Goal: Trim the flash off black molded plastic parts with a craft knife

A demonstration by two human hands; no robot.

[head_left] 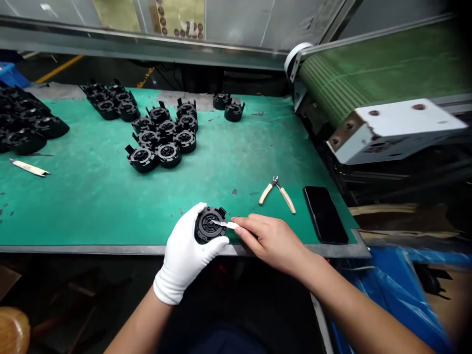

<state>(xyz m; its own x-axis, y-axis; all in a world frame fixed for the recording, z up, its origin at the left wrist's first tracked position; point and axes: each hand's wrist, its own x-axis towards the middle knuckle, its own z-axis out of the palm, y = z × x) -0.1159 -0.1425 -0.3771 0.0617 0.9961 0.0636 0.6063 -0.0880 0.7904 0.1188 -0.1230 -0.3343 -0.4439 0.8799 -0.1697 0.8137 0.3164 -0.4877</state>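
My left hand, in a white glove, is closed around a round black plastic part at the front edge of the table. Its ringed face is turned up, and a small tab sticks out at its upper right. Bare, my right hand pinches the white handle of a craft knife. The blade reaches over the middle of the part's face; whether it touches cannot be made out. Beyond my right hand lie nippers with cream handles, their jaws pointing away from me.
Several similar black parts stand grouped on the green mat, with a larger pile at far left. A second craft knife lies near that pile. A black phone rests at right, below a green conveyor belt.
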